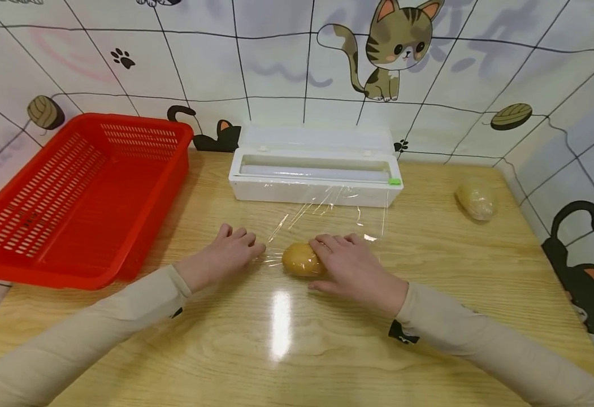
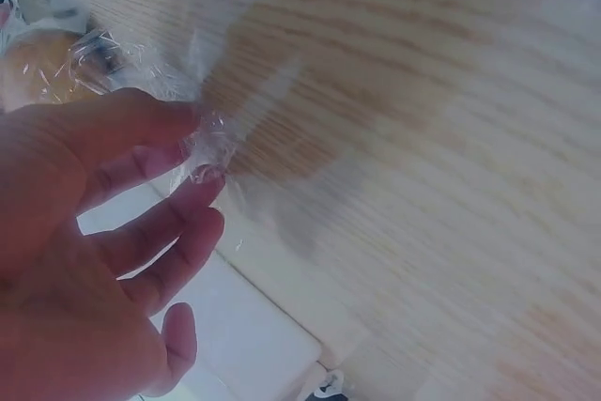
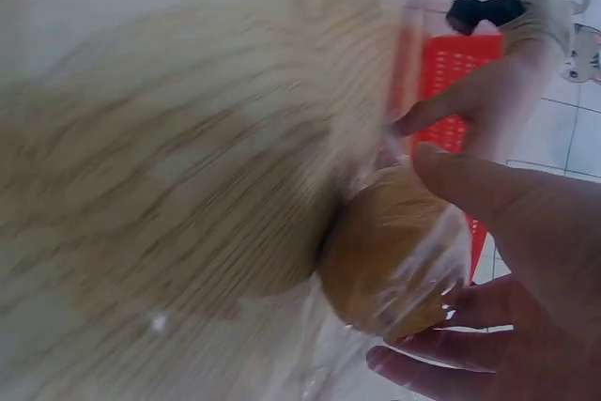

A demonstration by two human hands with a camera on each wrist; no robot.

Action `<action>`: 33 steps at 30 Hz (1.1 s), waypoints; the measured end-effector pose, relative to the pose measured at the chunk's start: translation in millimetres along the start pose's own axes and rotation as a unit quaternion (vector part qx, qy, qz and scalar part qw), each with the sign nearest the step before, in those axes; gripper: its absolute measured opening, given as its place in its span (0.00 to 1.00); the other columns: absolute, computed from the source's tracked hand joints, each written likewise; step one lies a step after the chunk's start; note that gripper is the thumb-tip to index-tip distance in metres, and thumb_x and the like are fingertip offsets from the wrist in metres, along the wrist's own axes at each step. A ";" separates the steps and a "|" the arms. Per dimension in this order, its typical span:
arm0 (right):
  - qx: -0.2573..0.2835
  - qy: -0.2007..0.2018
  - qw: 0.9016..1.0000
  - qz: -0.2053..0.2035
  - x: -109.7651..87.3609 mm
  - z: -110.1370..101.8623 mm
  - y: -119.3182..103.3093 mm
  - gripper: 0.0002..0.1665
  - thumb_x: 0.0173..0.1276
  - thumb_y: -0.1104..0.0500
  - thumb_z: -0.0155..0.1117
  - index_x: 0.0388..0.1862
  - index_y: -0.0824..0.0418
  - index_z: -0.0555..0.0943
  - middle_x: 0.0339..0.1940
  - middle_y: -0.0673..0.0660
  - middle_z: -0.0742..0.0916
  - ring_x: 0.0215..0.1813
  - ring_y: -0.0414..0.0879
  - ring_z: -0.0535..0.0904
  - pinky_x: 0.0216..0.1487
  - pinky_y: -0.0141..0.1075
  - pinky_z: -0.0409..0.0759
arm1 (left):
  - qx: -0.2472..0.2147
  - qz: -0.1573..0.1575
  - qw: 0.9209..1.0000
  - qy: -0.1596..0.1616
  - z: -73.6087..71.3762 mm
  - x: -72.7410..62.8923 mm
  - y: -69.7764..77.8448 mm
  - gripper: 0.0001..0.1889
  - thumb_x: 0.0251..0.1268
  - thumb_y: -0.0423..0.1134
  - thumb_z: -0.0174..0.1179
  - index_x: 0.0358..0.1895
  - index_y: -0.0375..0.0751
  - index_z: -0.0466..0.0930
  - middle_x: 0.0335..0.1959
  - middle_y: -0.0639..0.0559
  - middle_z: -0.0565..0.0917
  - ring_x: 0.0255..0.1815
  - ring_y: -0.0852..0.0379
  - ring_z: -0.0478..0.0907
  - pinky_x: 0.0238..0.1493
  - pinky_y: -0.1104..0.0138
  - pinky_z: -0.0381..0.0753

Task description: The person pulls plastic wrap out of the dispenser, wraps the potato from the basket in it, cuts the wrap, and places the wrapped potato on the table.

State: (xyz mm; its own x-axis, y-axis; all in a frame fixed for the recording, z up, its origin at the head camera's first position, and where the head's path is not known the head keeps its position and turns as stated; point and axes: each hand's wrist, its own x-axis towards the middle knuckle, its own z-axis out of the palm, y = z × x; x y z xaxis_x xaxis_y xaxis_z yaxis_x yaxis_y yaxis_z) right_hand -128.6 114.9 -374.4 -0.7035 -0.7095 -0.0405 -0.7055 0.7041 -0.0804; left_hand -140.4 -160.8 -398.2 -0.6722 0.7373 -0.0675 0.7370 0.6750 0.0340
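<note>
We find the fruit point(image 1: 299, 260) on the table point(image 1: 378, 356), nearer than the box point(image 1: 297, 193). The right hand point(image 1: 354, 272), fingers half-curled, holds it; the left hand point(image 1: 225, 255), fingers nearly closed, apparently pinches film point(image 2: 216, 136).

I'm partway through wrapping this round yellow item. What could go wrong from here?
The clear film bunches where the left hand pinches it, so a harder tug might tear it. The film also runs back to the white box, so pulling could shift the box or draw out extra. And the round yellow item might roll if the right hand eases its hold.
</note>
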 end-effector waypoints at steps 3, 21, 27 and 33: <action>0.019 0.001 1.000 0.010 -0.5 6.9 4.8 0.47 0.55 0.36 0.71 0.64 0.65 0.73 0.57 0.58 0.80 0.57 0.52 0.76 0.55 0.50 0.69 | -0.020 -0.010 1.000 -0.005 0.0 -3.8 1.0 0.11 0.59 0.32 0.66 0.39 0.44 0.72 0.31 0.52 0.70 0.35 0.50 0.67 0.38 0.57 0.58; 0.135 -0.003 0.991 -0.020 -1.8 8.0 23.7 0.40 0.53 0.49 0.77 0.63 0.61 0.73 0.56 0.56 0.80 0.55 0.49 0.77 0.55 0.53 0.68 | -0.213 -0.075 0.970 0.086 -12.1 -9.1 -5.2 0.08 0.54 0.23 0.59 0.27 0.40 0.74 0.43 0.40 0.70 0.42 0.42 0.67 0.38 0.54 0.68; 0.142 -0.004 0.990 -0.022 -1.9 8.1 24.3 0.39 0.54 0.50 0.77 0.62 0.61 0.73 0.56 0.56 0.80 0.55 0.49 0.77 0.55 0.52 0.68 | -0.187 -0.116 0.970 0.101 -21.2 -9.3 10.4 0.10 0.53 0.25 0.60 0.22 0.40 0.69 0.34 0.42 0.67 0.32 0.45 0.65 0.34 0.58 0.68; 0.136 -0.002 0.990 -0.029 -5.0 3.0 21.3 0.37 0.51 0.52 0.79 0.59 0.61 0.75 0.53 0.55 0.80 0.53 0.49 0.78 0.54 0.53 0.69 | -0.244 -0.164 0.953 0.079 -17.3 -19.1 7.7 0.10 0.54 0.26 0.60 0.23 0.39 0.68 0.30 0.46 0.62 0.22 0.53 0.64 0.25 0.64 0.67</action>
State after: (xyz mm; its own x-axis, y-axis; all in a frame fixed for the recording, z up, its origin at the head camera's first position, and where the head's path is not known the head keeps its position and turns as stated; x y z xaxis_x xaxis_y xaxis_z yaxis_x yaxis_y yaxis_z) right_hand -139.9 133.4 -378.9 -0.6612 -0.7496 -0.0311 -0.6960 0.6283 -0.3476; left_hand -123.1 -169.1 -379.4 -0.8911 0.4538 -0.0044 0.3913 0.7731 0.4992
